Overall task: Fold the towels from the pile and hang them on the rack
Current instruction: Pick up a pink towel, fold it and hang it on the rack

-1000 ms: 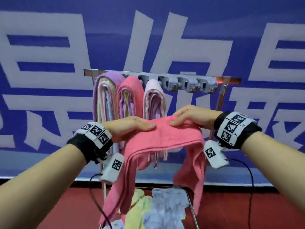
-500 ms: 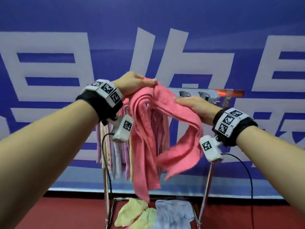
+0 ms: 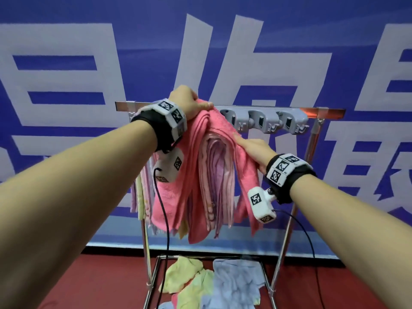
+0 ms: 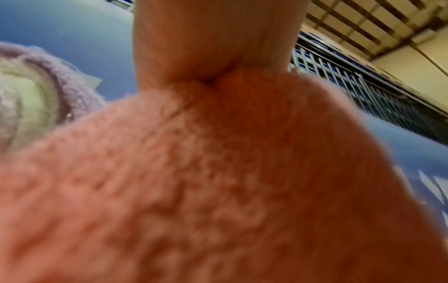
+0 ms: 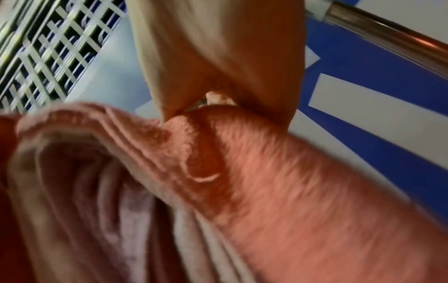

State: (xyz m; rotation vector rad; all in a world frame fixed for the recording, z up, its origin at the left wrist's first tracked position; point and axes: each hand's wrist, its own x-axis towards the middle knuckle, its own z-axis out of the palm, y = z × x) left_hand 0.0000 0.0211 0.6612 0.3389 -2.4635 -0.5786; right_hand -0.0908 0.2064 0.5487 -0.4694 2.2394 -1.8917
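Both grips hold the pink towel (image 3: 225,139) — left hand (image 3: 189,103) pinching its top at the rack bar (image 3: 321,112), right hand (image 3: 252,150) clutching the side; several towels hang already, the floor pile (image 3: 223,284) waits.

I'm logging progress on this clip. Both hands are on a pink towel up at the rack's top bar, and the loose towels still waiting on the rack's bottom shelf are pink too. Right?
Not quite. In the head view both hands, left hand and right hand, do hold the pink towel at the rack's top bar, but most of the loose towels below are yellow and pale blue; only a small pink corner shows.
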